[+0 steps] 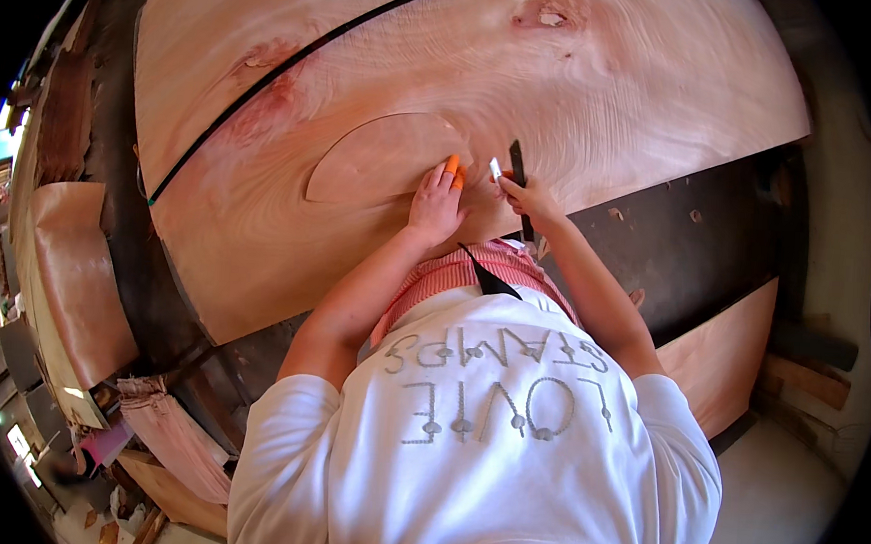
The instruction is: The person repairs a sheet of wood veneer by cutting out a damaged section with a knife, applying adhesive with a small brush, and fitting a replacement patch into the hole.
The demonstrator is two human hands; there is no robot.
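Observation:
A large sheet of pale wood veneer (248, 282) lies in front of me, with swirling grain and some reddish knots. On it sits a half-oval veneer patch (372, 160) with a curved upper edge. My left hand (437, 205) rests flat at the patch's lower right, orange covers on two of its fingers, pressing on the sheet. Just to its right, my right hand (533, 200) is closed round a slim dark knife-like tool (517, 163), held roughly upright in the picture. A small white piece (495, 167) shows by its fingertips; its kind is unclear.
A long black strip (299, 56) curves across the sheet's far left part. Beneath the sheet is a dark worktop (674, 235). Another veneer piece (81, 273) hangs at the left, above a pink cloth (176, 436). Wooden blocks (809, 380) lie at the right.

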